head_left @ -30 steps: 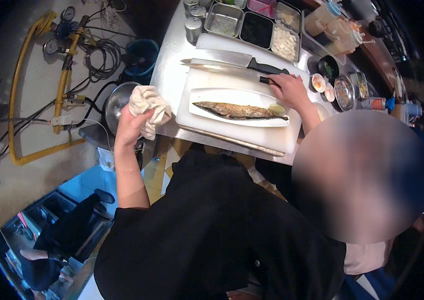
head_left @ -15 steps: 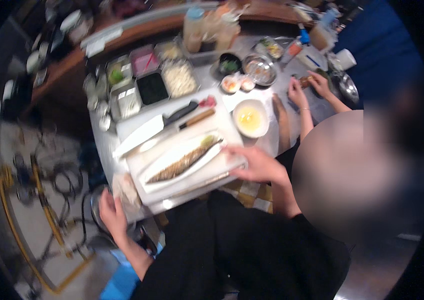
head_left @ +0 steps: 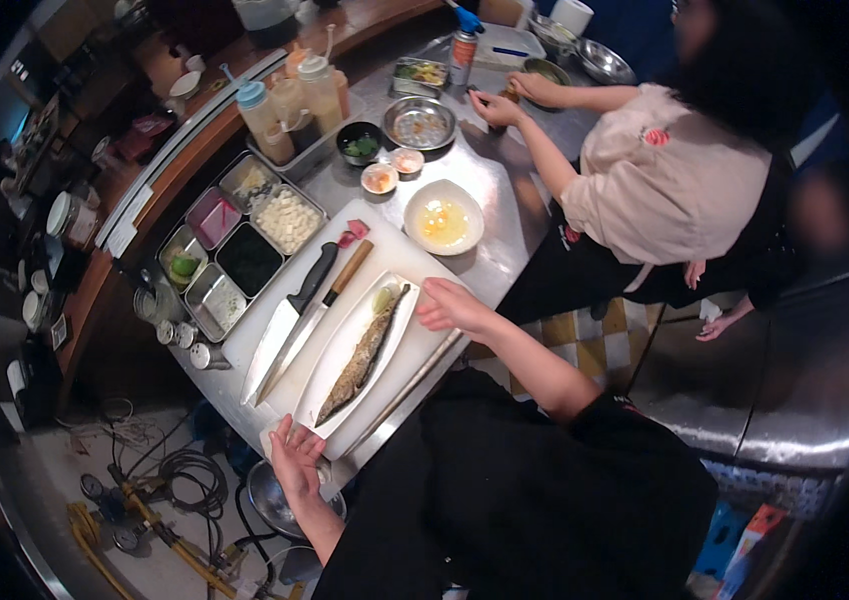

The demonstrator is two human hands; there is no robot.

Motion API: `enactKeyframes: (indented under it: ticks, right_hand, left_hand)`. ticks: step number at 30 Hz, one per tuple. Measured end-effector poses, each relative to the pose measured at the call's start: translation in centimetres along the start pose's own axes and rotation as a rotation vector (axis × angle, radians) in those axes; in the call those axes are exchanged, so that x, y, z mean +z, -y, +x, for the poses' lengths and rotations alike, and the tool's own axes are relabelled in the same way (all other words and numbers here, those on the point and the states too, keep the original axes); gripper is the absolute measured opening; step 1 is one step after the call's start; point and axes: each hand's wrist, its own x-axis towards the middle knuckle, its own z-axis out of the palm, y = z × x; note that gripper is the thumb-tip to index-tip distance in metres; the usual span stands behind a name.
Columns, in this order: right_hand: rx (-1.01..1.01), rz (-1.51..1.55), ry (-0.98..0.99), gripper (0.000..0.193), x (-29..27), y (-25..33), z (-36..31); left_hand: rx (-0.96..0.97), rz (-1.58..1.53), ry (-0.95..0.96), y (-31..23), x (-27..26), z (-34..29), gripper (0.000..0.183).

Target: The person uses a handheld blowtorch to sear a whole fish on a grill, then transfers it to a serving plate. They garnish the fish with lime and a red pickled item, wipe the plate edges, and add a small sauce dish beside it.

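Observation:
A whole cooked fish [head_left: 353, 372] lies on a long white plate [head_left: 347, 343], with a pale green wedge [head_left: 383, 298] at its far end. The plate rests on a white cutting board [head_left: 397, 245]. My right hand [head_left: 453, 308] is at the plate's far right end, fingers stretched out by the rim; whether they touch it I cannot tell. By the plate's near end, my left hand [head_left: 297, 465] is open, palm up, fingers spread. Left of the plate lie a black-handled knife [head_left: 273, 338] and a wooden-handled knife [head_left: 349, 270], with pink slices [head_left: 350, 235] beyond.
A bowl of cracked eggs [head_left: 473, 232] stands beyond the board. Metal ingredient pans [head_left: 215, 300] and squeeze bottles [head_left: 270, 130] line the far left. At the right a co-worker [head_left: 645, 170] handles something small near a spray can [head_left: 462, 55]. Hoses [head_left: 195, 490] lie on the floor.
The view has turned, so the board appears at a steeper slant. My left hand has come closer to the plate's near end, while my right hand stays by its far end.

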Motion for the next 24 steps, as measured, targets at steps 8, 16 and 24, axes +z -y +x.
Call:
enactKeyframes:
  ticks: [8,16,24]
  right_hand:
    - [-0.033,0.064,0.049,0.058,-0.1,0.1,0.2]
    - [0.693,-0.464,0.195,0.048,-17.2,-14.7,-4.4]
    - [0.54,-0.621,-0.433,0.054,-28.7,-28.1,-2.8]
  left_hand:
    - [0.069,0.244,-0.061,-1.3,0.7,0.3,0.062]
    - [0.227,0.527,0.495,-4.5,7.8,-9.6,0.059]
    - [0.014,0.815,0.968,7.4,27.5,-10.3,0.063]
